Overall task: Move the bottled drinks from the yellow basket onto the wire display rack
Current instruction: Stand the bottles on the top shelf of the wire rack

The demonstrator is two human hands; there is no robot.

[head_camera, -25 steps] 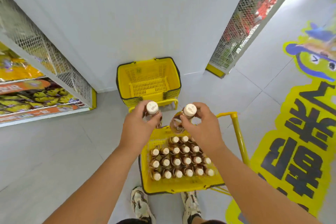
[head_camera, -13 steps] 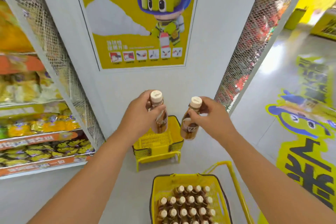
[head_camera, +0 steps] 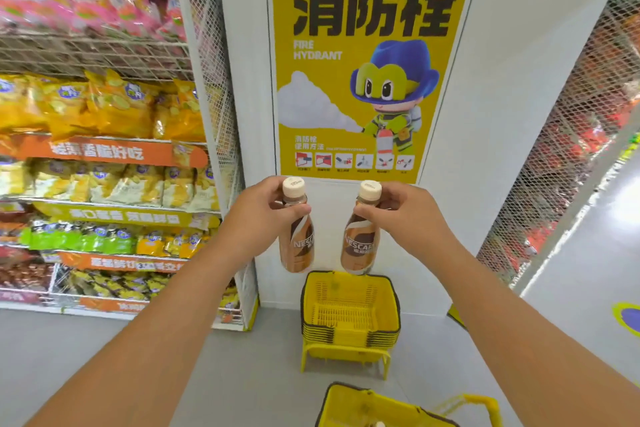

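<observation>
My left hand grips a brown coffee bottle with a cream cap by its neck. My right hand pinches a second, matching bottle just under its cap. Both bottles hang upright side by side in front of a white wall, at chest height. The yellow basket with the remaining bottles shows only its far rim and handle at the bottom edge. A wire rack full of snack bags stands to the left.
A stack of empty yellow baskets on a yellow stand sits on the floor below the bottles. A yellow fire hydrant poster hangs on the wall ahead. Another mesh rack with red goods stands at right. Grey floor lies around.
Both hands have lifted the two bottles up from the basket, and my view has risen from the floor to the wall and shelves. The loaded basket has dropped to the frame's bottom edge.
</observation>
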